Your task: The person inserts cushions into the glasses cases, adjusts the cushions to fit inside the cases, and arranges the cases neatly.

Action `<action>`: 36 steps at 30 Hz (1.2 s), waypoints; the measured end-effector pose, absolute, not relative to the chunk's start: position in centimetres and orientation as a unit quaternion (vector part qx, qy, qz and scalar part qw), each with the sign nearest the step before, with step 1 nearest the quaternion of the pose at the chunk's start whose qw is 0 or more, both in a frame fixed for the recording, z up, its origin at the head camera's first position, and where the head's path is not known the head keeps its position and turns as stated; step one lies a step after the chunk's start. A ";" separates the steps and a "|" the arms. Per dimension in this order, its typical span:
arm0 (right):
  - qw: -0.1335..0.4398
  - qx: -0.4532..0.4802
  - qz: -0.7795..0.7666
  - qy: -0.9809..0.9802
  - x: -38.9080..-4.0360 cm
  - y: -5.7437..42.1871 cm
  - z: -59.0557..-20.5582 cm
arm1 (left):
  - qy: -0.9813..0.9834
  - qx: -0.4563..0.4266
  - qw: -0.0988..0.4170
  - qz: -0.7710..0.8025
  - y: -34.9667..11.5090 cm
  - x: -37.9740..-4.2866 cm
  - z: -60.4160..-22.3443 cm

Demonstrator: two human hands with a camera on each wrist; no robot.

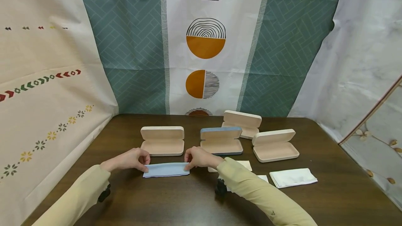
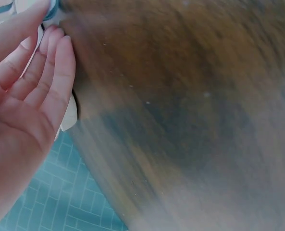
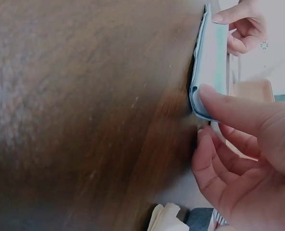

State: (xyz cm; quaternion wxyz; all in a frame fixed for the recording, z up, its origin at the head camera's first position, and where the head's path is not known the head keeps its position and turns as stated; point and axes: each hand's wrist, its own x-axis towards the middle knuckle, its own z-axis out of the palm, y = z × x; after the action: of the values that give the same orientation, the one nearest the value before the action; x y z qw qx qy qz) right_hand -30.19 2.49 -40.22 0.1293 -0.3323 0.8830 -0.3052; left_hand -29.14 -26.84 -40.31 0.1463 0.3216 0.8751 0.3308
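Note:
A light blue cloth [image 1: 166,170], folded into a narrow strip, lies lengthwise between the two hands in the head view. My left hand [image 1: 133,159] pinches its left end, thumb at the near side. At the other end my right hand [image 1: 201,158] grips the corner; the right wrist view has the thumb [image 3: 229,107] on top of the folded layers, with the fingers curled below. Just behind the cloth sits an opened glasses case [image 1: 162,147] with a pale lining. An opened blue glasses case [image 1: 221,146] stands behind the right hand.
Two more opened pale cases, one at the right [image 1: 276,151] and one at the back [image 1: 243,118], stand on the brown table [image 1: 141,205]. A folded white cloth [image 1: 293,178] lies at the right. The right forearm partly covers a cream cloth [image 1: 246,165] and another white cloth [image 1: 263,177].

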 end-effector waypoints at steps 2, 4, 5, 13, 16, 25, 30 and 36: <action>0.129 -0.337 -0.305 0.881 -30.2 2.4 -40.3 | 0.866 0.330 0.158 0.342 -26.9 -29.2 -40.2; 0.130 -0.341 -0.308 0.879 -30.2 2.4 -40.3 | 0.858 0.335 0.167 0.351 -26.9 -29.2 -40.1; 0.131 -0.343 -0.309 0.878 -30.2 2.4 -40.3 | 0.854 0.336 0.172 0.358 -26.9 -29.2 -40.1; 0.152 -0.343 -0.335 0.864 -30.3 2.5 -39.9 | 0.824 0.326 0.204 0.416 -27.2 -29.1 -40.0; 0.158 -0.340 -0.355 0.856 -30.5 2.6 -39.7 | 0.818 0.317 0.203 0.434 -27.4 -29.2 -40.0; 0.160 -0.312 -0.441 0.826 -31.2 2.6 -39.4 | 0.810 0.256 0.184 0.495 -28.3 -29.6 -39.8; 0.154 -0.291 -0.487 0.809 -31.5 2.5 -39.5 | 0.795 0.215 0.177 0.539 -28.7 -29.9 -39.9; 0.144 -0.254 -0.559 0.776 -31.9 2.3 -39.7 | 0.781 0.173 0.157 0.580 -28.9 -30.3 -40.1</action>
State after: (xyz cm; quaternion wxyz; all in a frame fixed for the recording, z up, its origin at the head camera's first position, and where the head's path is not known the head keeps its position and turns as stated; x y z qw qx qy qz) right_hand -31.86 2.34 -39.70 0.1436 -0.2539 0.7761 -0.5590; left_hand -30.35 -28.88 -40.15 0.1565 0.1734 0.7806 0.5797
